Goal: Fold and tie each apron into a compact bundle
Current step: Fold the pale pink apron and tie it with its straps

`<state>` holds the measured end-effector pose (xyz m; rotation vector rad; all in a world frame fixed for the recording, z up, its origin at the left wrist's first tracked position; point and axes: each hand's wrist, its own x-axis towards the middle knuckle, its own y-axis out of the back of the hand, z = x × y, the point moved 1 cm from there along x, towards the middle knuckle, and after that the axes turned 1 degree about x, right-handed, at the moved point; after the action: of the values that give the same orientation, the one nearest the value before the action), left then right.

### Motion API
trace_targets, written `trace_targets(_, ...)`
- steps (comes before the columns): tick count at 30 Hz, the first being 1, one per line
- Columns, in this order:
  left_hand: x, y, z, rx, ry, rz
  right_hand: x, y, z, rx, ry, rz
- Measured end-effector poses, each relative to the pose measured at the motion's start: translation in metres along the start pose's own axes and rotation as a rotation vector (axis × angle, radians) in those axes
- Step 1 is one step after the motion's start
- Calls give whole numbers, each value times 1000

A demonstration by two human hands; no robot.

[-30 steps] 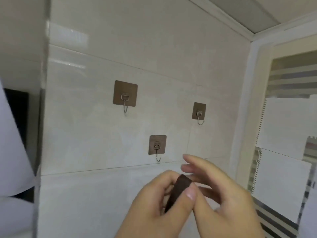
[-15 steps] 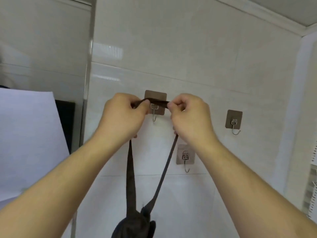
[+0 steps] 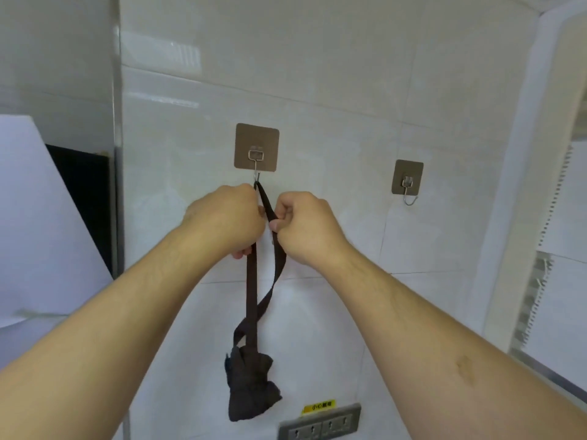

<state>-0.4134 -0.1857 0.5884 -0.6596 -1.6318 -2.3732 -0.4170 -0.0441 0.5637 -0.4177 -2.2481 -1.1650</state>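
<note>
Head view: both forearms reach up to the tiled wall. The left hand (image 3: pixel 227 219) curls its fingers round one side of the brown apron strap (image 3: pixel 251 281); the right hand (image 3: pixel 306 225) pinches the other side. The strap's top loops over the adhesive wall hook (image 3: pixel 257 147). The apron bundle (image 3: pixel 249 384) hangs below, above a wall socket (image 3: pixel 319 422) with a yellow label (image 3: pixel 318 406), its writing too small to read.

Glossy, smooth tiles are covering the wall (image 3: pixel 333 90), catching window reflections. The hook (image 3: pixel 257 147) is showing bright metal wire on a shiny brown plastic pad. The apron bundle (image 3: pixel 251 385) is hanging as matt dark cloth from a flat woven strap (image 3: pixel 251 287).
</note>
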Motion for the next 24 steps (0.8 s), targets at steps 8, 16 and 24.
trace_targets(8, -66, -28, 0, -82, -11, 266, -70, 1, 15, 70, -40, -25)
trace_targets(16, -166, -118, 78, -557, -499, -79, -258, 15, 97, 271, -421, 27)
trace_targets(24, -399, -312, 165, -774, -772, -999, -672, 19, 187, 245, -1538, 295)
